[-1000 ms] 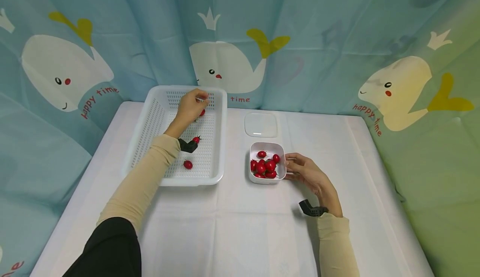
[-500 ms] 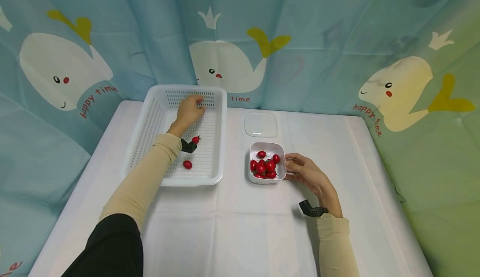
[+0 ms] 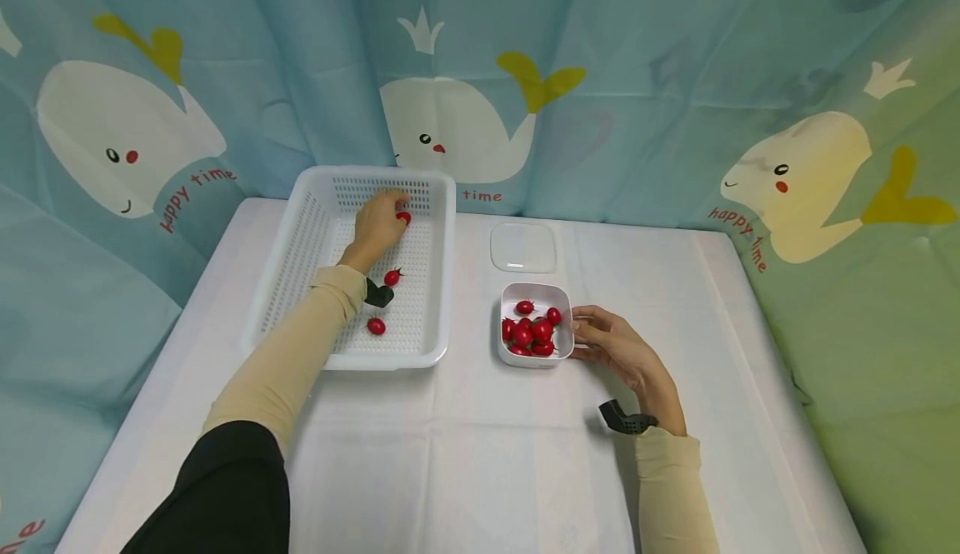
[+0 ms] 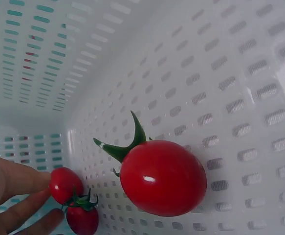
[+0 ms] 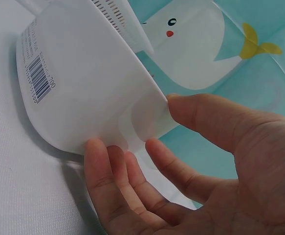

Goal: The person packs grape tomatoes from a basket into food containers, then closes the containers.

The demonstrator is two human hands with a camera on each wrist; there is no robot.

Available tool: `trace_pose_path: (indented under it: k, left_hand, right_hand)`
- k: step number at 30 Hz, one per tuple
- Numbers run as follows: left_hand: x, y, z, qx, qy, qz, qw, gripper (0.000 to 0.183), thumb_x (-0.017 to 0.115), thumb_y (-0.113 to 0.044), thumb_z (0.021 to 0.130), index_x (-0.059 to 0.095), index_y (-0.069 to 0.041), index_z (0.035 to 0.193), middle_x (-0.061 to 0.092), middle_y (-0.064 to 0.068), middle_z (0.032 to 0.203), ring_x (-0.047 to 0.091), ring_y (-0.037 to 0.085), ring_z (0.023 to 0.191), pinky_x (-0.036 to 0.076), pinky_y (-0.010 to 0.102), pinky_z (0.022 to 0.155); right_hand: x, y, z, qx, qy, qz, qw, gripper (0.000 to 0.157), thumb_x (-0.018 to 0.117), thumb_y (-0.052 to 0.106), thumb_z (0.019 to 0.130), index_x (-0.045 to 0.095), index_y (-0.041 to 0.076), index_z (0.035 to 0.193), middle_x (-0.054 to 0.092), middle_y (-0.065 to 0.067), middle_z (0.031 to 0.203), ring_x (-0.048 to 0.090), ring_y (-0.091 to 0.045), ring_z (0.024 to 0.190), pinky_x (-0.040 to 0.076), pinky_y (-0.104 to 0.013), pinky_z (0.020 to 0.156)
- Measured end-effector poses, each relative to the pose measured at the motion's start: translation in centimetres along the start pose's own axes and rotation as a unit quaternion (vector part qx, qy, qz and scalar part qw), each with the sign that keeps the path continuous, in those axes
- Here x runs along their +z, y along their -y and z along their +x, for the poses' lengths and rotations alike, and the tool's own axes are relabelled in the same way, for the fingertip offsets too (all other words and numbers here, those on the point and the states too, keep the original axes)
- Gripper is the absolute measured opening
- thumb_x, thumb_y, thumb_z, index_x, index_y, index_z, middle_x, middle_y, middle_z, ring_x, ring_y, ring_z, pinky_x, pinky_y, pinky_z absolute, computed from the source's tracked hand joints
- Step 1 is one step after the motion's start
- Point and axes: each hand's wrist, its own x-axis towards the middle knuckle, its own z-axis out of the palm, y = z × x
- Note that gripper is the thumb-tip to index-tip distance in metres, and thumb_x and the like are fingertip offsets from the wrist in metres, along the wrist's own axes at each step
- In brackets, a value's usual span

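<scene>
The white-covered counter (image 3: 487, 462) carries a perforated white basket (image 3: 427, 287), a translucent lid (image 3: 523, 247) and a small white box (image 3: 534, 361).

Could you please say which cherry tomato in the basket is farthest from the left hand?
The cherry tomato nearest the basket's near rim; the others lie farther back, toward the left hand.

Glossy red is being shown by the cherry tomatoes (image 4: 164, 178), green by their stems (image 4: 138, 132), plain white by the tablecloth (image 3: 487, 454), the slot-patterned basket (image 3: 447, 287) and the box (image 5: 83, 93) with its black barcode (image 5: 38, 80). Beige is being shown by the lower sleeves (image 3: 277, 358), black by the upper left sleeve (image 3: 225, 496). The blue-to-green curtain (image 3: 637, 167) is being patterned by white whales (image 3: 468, 133) with yellow tails (image 3: 536, 92), white crowns (image 3: 422, 36) and red lettering (image 3: 482, 197).
</scene>
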Motion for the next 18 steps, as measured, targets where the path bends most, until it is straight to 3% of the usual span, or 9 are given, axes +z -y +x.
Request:
trace_pose_path:
  k: [9, 18]
  left_hand:
    - [-0.02, -0.02, -0.06, 0.002, 0.003, 0.031, 0.9995, 0.041, 0.060, -0.003, 0.097, 0.061, -0.008, 0.138, 0.070, 0.019, 0.121, 0.064, 0.033, 0.098, 0.052, 0.050, 0.086]
    - [0.34, 0.45, -0.13, 0.007, 0.018, 0.019, 0.9996, 0.045, 0.064, 0.000, 0.094, 0.053, -0.006, 0.138, 0.067, 0.021, 0.124, 0.064, 0.037, 0.106, 0.054, 0.054, 0.091]
  right_hand:
    - [0.09, -0.04, 0.03, 0.003, -0.005, 0.002, 1.000, 0.053, 0.063, 0.018, 0.104, 0.042, -0.005, 0.147, 0.059, -0.010, 0.128, 0.066, -0.015, 0.105, 0.061, -0.033, 0.094]
    - [0.15, 0.17, -0.16, -0.004, 0.000, 0.004, 1.000, 0.050, 0.063, 0.019, 0.104, 0.044, -0.004, 0.145, 0.060, -0.007, 0.125, 0.067, -0.014, 0.105, 0.062, -0.032, 0.092]
